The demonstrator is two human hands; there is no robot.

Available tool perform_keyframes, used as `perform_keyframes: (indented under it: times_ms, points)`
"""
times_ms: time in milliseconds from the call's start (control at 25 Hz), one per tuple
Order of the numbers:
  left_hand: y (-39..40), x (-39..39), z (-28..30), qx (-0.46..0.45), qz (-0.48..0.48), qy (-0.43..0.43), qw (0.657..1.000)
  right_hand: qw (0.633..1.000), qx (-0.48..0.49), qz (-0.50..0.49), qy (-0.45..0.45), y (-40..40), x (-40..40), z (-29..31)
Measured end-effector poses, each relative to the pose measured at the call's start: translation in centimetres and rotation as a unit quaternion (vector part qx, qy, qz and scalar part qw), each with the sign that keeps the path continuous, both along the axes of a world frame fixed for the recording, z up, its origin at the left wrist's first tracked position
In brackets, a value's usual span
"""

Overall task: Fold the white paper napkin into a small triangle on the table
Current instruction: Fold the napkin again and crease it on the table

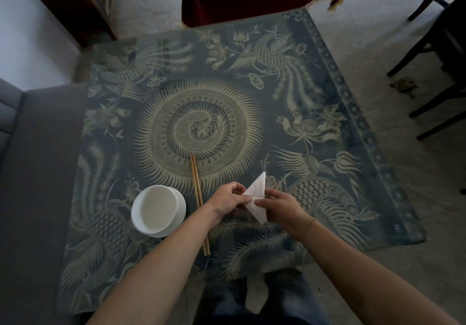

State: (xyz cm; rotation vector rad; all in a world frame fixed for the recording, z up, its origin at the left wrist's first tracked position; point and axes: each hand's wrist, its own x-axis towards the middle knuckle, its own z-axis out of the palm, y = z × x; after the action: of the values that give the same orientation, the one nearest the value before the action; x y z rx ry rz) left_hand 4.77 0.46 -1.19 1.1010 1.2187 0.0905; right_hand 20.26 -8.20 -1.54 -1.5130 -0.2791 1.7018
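Observation:
The white paper napkin (257, 193) is folded into a long triangle, one tip pointing away from me and one toward me, held just above the patterned table (315, 77). My left hand (230, 198) pinches its left corner with fingers curled. My right hand (278, 205) grips its right edge, thumb on top. Both hands hide the middle of the napkin.
A white bowl (158, 210) stands on the table left of my left forearm. A pair of wooden chopsticks (197, 186) lies between bowl and napkin, running under my left wrist. A grey sofa (30, 173) is at the left, dark chairs (438, 54) at the right.

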Motion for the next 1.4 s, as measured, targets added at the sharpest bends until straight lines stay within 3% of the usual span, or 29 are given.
perform_keyframes:
  times_ms: [280, 720, 880, 1200, 1400]
  points:
    - [-0.3, -1.3, -0.1, -0.038, 0.028, -0.023, 0.999, 0.995, -0.015, 0.035, -0.092, 1.0, 0.0, -0.4]
    - [-0.9, -0.7, -1.0, -0.083, 0.124, -0.099, 0.984, 0.999, -0.039, -0.038, -0.006, 0.6, 1.3, -1.2]
    - [-1.0, -0.3, -1.1, -0.010, 0.104, -0.069, 0.992, 0.998, -0.052, -0.041, 0.021, 0.8, 1.4, -1.4]
    - [-1.3, 0.5, -0.8, 0.034, 0.101, -0.058, 0.993, 0.998, 0.048, -0.009, -0.048, 0.9, 0.8, -1.5]
    - [-1.0, 0.9, -0.9, 0.083, 0.141, -0.052, 0.985, 0.999, 0.024, 0.007, -0.043, 0.4, 1.0, -1.7]
